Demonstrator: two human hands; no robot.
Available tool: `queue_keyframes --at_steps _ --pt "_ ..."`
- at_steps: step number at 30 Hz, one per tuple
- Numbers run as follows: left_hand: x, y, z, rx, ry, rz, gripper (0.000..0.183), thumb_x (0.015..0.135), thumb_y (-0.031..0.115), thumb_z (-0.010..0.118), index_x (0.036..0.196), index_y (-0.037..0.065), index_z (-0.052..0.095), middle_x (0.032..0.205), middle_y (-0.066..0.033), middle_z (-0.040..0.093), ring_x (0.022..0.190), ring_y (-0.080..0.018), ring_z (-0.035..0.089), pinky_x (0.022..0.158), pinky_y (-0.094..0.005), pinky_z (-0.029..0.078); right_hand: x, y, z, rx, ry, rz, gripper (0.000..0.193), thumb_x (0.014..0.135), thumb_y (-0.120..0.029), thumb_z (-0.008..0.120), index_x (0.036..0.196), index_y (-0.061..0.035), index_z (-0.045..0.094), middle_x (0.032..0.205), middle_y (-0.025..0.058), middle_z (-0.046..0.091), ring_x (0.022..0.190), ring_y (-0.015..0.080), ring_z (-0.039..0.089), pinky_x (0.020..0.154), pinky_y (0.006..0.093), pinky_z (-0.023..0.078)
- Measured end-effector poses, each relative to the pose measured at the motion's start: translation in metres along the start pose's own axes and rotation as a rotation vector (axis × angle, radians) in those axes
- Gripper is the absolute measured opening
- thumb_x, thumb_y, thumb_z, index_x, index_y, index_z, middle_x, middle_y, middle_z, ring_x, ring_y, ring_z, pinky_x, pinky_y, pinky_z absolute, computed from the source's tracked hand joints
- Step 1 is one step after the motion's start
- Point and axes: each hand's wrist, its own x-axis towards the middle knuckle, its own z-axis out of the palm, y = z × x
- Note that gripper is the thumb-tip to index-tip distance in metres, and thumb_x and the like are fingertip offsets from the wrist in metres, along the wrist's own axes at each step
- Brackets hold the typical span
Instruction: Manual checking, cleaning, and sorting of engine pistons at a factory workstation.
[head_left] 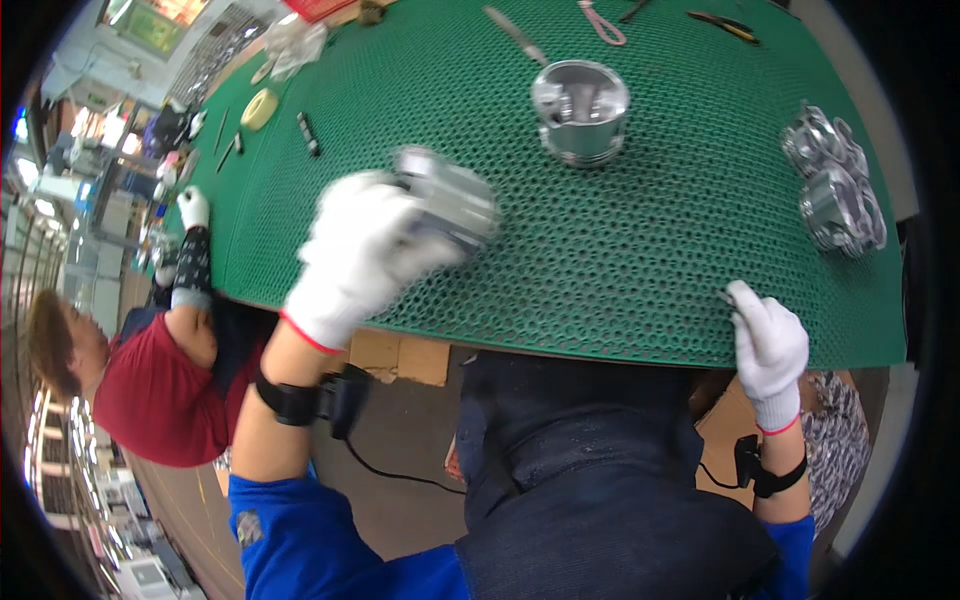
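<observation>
A silvery metal piston (pixel 455 200) is gripped in my left hand (pixel 360 235), which wears a white glove. Hand and piston are raised over the green perforated mat (pixel 600 250) and slightly blurred. My right hand (pixel 770 345), also gloved in white, is at the mat's near edge on the right. Its thumb and fingers are pinched together; a tiny dark bit shows at the fingertips, too small to name. Another piston (pixel 582 115) stands on the mat ahead of me, its hollow side up. Several more pistons (pixel 835 200) sit grouped at the right edge.
Toward the left lie a black marker (pixel 308 134) and a yellow tape roll (pixel 260 109). A flat metal strip (pixel 515 35), a pink loop (pixel 604 24) and pliers (pixel 725 25) lie at the far side. A co-worker in a red shirt (pixel 170 395) sits to my left, a gloved hand (pixel 193 207) on the table.
</observation>
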Motion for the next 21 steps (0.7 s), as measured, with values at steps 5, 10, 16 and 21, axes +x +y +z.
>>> queue_keyframes --at_steps 5,10,16,21 --pt "-0.046 -0.118 0.013 0.110 -0.217 -0.712 0.034 0.079 0.025 0.073 0.110 0.010 0.067 0.095 -0.0129 0.070 0.083 -0.0313 0.067 0.077 -0.0417 0.053 0.004 0.000 0.003 -0.010 0.049 -0.052 0.039 0.073 -0.006 0.070 0.112 -0.0115 0.070 0.061 0.0063 0.049 0.052 0.0248 0.051 0.049 0.0362 0.042" --pt "0.033 -0.037 0.033 0.100 0.201 -0.070 0.063 0.075 0.016 0.077 0.132 0.003 0.052 0.114 -0.0172 0.064 0.098 -0.0314 0.064 0.091 -0.0435 0.049 0.002 -0.008 0.002 -0.055 0.014 -0.049 0.040 0.074 -0.009 0.070 0.114 -0.0113 0.069 0.060 0.0047 0.047 0.052 0.0223 0.050 0.048 0.0354 0.040" --pt "0.125 0.057 0.078 -0.081 0.210 -0.013 0.022 0.079 0.017 0.072 0.097 0.005 0.067 0.092 -0.0129 0.066 0.091 -0.0331 0.060 0.085 -0.0432 0.046 0.000 -0.002 0.007 -0.010 0.046 -0.074 0.041 0.076 -0.011 0.070 0.117 -0.0118 0.069 0.060 0.0042 0.047 0.053 0.0216 0.051 0.048 0.0350 0.040" --pt "0.076 0.075 0.045 -0.177 0.123 0.151 0.012 0.076 0.013 0.073 0.085 0.007 0.067 0.085 -0.0094 0.065 0.096 -0.0302 0.061 0.099 -0.0488 0.045 -0.001 0.004 0.006 -0.066 -0.041 -0.052 0.056 0.071 -0.004 0.061 0.126 -0.0153 0.065 0.065 0.0040 0.044 0.057 0.0225 0.050 0.053 0.0361 0.042"
